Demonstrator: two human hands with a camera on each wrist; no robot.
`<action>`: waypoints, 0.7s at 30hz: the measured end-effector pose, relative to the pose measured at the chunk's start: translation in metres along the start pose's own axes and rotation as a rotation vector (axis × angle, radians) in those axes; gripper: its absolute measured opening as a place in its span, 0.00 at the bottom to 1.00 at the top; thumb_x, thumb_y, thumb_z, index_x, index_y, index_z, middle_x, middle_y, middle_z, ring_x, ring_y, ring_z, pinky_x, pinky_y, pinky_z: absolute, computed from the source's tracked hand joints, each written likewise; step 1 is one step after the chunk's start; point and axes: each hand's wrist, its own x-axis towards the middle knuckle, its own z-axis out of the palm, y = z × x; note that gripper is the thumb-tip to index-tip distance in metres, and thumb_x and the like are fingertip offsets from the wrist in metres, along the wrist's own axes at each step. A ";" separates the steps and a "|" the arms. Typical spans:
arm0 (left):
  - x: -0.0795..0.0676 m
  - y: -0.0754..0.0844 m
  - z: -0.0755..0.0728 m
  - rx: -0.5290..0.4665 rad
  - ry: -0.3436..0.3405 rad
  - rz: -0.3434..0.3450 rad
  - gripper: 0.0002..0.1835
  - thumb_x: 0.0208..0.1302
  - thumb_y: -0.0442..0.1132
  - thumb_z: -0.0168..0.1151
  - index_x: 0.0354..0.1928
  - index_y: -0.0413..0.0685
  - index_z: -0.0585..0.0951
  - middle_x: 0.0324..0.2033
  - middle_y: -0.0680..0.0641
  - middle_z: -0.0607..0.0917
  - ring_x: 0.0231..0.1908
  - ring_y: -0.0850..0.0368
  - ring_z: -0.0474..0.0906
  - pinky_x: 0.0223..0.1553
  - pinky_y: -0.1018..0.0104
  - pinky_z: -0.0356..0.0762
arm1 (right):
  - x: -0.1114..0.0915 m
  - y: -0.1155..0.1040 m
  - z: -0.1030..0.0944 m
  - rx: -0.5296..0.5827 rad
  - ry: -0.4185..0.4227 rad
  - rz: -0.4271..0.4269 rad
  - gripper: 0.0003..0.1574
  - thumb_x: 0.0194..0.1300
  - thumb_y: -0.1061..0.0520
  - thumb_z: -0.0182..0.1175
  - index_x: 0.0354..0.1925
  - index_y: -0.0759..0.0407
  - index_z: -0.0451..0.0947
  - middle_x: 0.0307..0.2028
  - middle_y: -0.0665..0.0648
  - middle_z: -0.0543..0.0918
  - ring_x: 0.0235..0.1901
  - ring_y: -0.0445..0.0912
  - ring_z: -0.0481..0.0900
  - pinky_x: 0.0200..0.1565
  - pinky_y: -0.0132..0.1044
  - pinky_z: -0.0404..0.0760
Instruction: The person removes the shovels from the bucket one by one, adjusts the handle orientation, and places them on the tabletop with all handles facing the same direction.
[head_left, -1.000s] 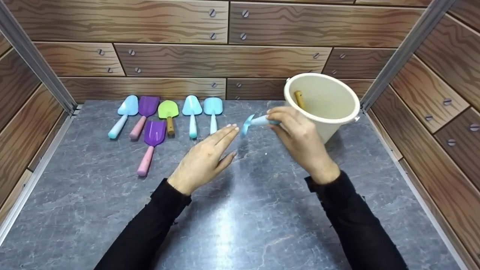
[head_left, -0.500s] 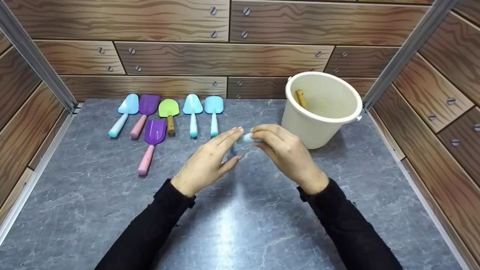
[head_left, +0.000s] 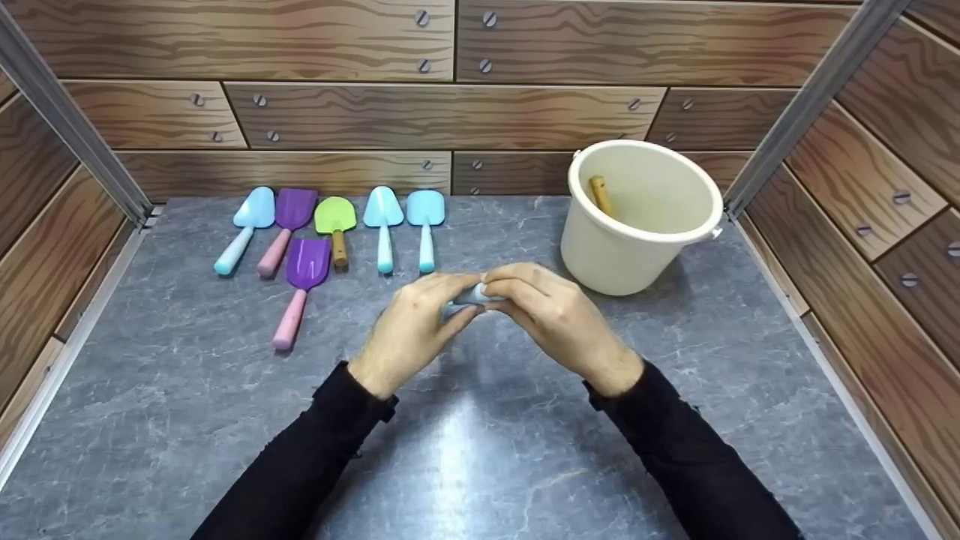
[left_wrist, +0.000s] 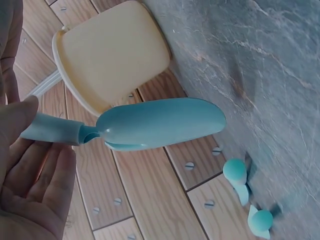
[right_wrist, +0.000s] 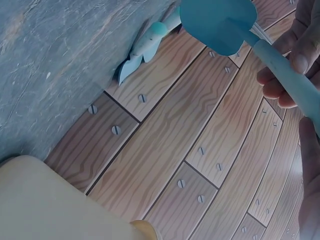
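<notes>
Between my hands is a light blue toy trowel, its handle (head_left: 471,295) mostly covered by fingers in the head view. My left hand (head_left: 412,319) holds the handle between thumb and fingers. From the other side, my right hand (head_left: 559,319) pinches the same handle, and the fingertips of both hands nearly meet. The left wrist view shows the rounded blue blade (left_wrist: 162,122) pointing away from the hands, off the table. In the right wrist view the trowel (right_wrist: 282,72) slants across the upper right, handle among fingers.
A cream bucket (head_left: 611,259) stands at back right, with a brown handle (head_left: 601,196) inside. At back left lie several toy shovels: blue trowels (head_left: 383,210), purple scoops (head_left: 308,262) with pink handles, and a green one (head_left: 335,215). Wood-patterned walls (head_left: 337,120) enclose the grey table.
My right hand has brought the blue trowel leftward and down, away from the bucket, to my left hand. The left fingers have closed from nearly straight onto its handle.
</notes>
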 end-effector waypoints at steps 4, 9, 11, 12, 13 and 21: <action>0.000 0.000 0.001 0.009 0.028 0.038 0.18 0.79 0.35 0.78 0.66 0.41 0.91 0.57 0.40 0.98 0.57 0.43 0.96 0.63 0.53 0.97 | 0.000 -0.001 0.000 0.010 0.007 -0.002 0.15 0.73 0.65 0.79 0.55 0.63 0.90 0.56 0.60 0.94 0.56 0.52 0.96 0.68 0.31 0.92; 0.001 0.001 -0.001 0.024 0.053 0.081 0.18 0.79 0.34 0.77 0.66 0.39 0.91 0.56 0.39 0.98 0.56 0.43 0.97 0.63 0.54 0.97 | 0.001 -0.001 0.000 0.012 0.025 0.002 0.17 0.73 0.65 0.79 0.57 0.64 0.90 0.56 0.61 0.94 0.57 0.53 0.96 0.68 0.32 0.92; 0.001 0.001 -0.003 0.027 0.055 0.087 0.19 0.79 0.34 0.78 0.67 0.39 0.91 0.57 0.39 0.98 0.56 0.43 0.97 0.63 0.54 0.97 | 0.002 -0.001 -0.001 0.016 0.031 -0.001 0.19 0.73 0.65 0.80 0.59 0.64 0.91 0.58 0.62 0.95 0.58 0.54 0.96 0.69 0.33 0.93; 0.001 0.001 -0.005 0.028 0.054 0.087 0.19 0.79 0.34 0.78 0.67 0.39 0.91 0.57 0.39 0.98 0.56 0.44 0.97 0.63 0.53 0.97 | 0.002 -0.001 -0.002 0.016 0.032 -0.001 0.20 0.73 0.66 0.80 0.61 0.64 0.91 0.59 0.63 0.95 0.59 0.55 0.96 0.70 0.34 0.92; 0.002 0.001 -0.006 0.029 0.055 0.087 0.20 0.79 0.34 0.78 0.68 0.40 0.91 0.57 0.40 0.98 0.56 0.44 0.97 0.63 0.54 0.97 | 0.002 -0.001 -0.003 0.016 0.030 0.000 0.22 0.73 0.66 0.80 0.63 0.64 0.91 0.61 0.63 0.95 0.60 0.56 0.96 0.70 0.35 0.92; 0.005 -0.003 -0.015 0.023 0.074 0.058 0.21 0.79 0.32 0.78 0.69 0.39 0.89 0.58 0.40 0.98 0.55 0.47 0.97 0.63 0.57 0.97 | -0.004 0.005 -0.012 -0.022 -0.043 0.054 0.32 0.76 0.64 0.79 0.75 0.63 0.86 0.71 0.65 0.92 0.67 0.58 0.94 0.71 0.42 0.93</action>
